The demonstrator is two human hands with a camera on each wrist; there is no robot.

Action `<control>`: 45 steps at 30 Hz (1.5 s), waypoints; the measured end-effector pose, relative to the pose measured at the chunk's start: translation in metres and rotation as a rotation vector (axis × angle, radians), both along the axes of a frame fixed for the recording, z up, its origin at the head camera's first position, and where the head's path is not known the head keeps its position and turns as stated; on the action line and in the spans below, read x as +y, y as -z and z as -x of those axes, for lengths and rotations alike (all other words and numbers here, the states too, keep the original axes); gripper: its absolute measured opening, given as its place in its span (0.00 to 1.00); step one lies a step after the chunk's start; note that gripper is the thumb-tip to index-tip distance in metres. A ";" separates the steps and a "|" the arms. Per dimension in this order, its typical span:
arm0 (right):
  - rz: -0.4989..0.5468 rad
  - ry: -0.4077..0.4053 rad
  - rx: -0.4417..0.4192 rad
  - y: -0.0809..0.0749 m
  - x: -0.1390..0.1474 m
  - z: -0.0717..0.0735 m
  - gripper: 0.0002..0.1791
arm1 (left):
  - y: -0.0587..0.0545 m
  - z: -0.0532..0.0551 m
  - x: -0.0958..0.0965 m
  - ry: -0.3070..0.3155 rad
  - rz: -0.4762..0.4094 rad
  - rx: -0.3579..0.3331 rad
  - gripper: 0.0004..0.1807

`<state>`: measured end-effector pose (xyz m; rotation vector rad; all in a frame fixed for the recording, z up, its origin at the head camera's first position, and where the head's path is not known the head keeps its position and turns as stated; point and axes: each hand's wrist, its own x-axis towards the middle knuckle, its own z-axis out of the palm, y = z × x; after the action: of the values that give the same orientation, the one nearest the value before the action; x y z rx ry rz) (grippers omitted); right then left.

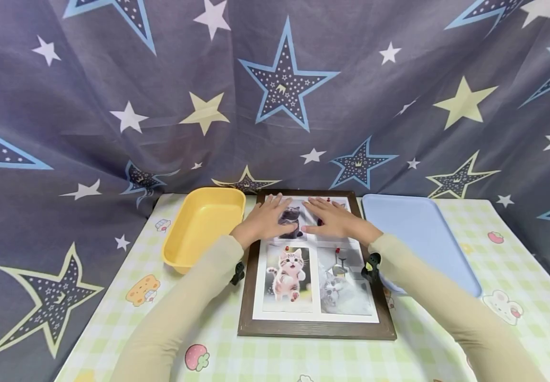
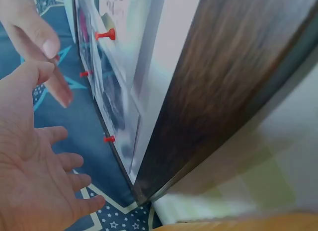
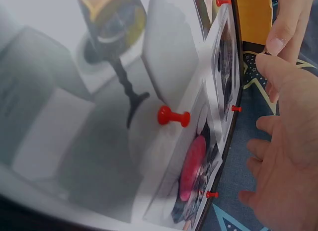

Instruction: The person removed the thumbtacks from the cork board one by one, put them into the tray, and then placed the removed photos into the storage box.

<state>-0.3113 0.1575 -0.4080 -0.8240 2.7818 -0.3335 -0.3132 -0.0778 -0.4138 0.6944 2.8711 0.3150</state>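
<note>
A brown-framed pinboard [image 1: 317,329] lies on the table with cat photos on its white surface. Red push pins [image 3: 173,116] stand at the tops of the photos. In the lower row are a striped kitten photo [image 1: 288,278] and a pale grey cat photo [image 1: 346,292]. My left hand [image 1: 266,218] hovers over the upper left photo, of a dark grey cat [image 1: 291,212]. Over the upper right photo, partly hidden, is my right hand [image 1: 334,220]. Both wrist views show the hands apart from the board, fingers spread and holding nothing.
To the board's left sits a yellow bin [image 1: 208,223], and to its right lies a light blue tray [image 1: 418,239]. A checked cloth [image 1: 227,355] with cartoon prints covers the table. Behind hangs a dark curtain [image 1: 169,69] with stars.
</note>
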 end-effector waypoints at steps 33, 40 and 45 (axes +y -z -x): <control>-0.063 -0.130 -0.003 0.010 -0.012 0.014 0.44 | 0.011 0.050 0.008 -0.386 -0.709 -0.010 0.17; -0.055 -0.132 -0.002 0.013 -0.013 0.014 0.43 | 0.023 0.056 0.010 -0.437 -0.727 -0.002 0.16; -0.063 -0.142 0.017 0.017 -0.013 0.015 0.42 | 0.028 0.062 0.010 -0.456 -0.742 -0.017 0.16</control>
<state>-0.3266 0.1441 -0.4248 -1.0064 2.7149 -0.2145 -0.3749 -0.0676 -0.4420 0.0904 2.8220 1.4740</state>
